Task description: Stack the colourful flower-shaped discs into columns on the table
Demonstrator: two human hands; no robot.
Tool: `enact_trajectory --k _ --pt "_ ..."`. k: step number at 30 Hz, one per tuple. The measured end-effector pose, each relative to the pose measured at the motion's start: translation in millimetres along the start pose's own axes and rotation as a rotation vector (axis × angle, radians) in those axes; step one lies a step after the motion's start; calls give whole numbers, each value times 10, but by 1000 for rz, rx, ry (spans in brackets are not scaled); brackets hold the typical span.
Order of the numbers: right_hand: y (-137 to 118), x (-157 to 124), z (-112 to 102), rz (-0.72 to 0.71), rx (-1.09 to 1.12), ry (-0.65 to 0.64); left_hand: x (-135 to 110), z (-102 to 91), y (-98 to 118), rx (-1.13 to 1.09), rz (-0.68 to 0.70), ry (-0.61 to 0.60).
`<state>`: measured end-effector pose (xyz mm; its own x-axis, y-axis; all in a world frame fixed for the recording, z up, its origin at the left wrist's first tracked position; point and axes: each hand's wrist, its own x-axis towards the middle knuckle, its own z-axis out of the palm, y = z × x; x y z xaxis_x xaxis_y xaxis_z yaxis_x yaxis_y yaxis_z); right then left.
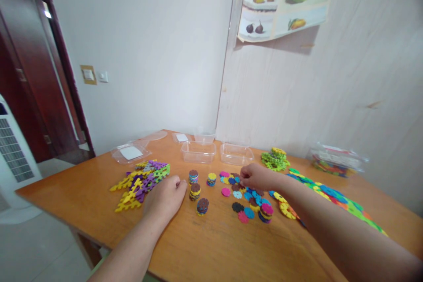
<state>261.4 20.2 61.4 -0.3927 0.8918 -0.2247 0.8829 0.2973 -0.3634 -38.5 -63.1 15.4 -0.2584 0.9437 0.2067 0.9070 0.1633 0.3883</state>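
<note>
My left hand (167,197) rests on the table with its fingers curled in; whatever it may hold is hidden. Just right of it stand several short stacks of notched plastic discs: a brown-topped stack (193,176), a yellow-topped one (211,179), another brown-topped stack (195,191) and a nearer one (202,206). My right hand (256,177) reaches down at the loose plastic discs (237,194), its fingers closed together. Its fingertips are partly hidden, so what they grip does not show. A pink-topped stack (266,212) stands nearer to me.
Yellow and purple connector pieces (142,185) lie left. Behind are two clear plastic tubs (198,153) (236,155) and a lid (131,153). Green pieces (275,159), a long row of coloured discs (333,196) and a filled clear box (337,161) sit right. The wall borders the table's back.
</note>
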Motion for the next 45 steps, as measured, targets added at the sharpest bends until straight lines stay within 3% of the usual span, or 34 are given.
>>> enact_trajectory --k 8,12,22,28,37,45 --pt "-197 93 153 -117 289 -45 11 29 -20 10 2 10" --pt "-247 136 207 -106 226 -34 7 22 -8 7 -1 11" --pt "-63 51 33 -81 -8 4 -4 -5 6 -1 -11 -3" --pt "-17 91 132 -109 -53 6 -9 6 -5 9 -6 0" --pt "-19 95 112 -116 -65 -37 -6 -16 8 29 0 -2" --pt "-77 20 87 -101 -72 99 8 17 -29 37 -2 -11"
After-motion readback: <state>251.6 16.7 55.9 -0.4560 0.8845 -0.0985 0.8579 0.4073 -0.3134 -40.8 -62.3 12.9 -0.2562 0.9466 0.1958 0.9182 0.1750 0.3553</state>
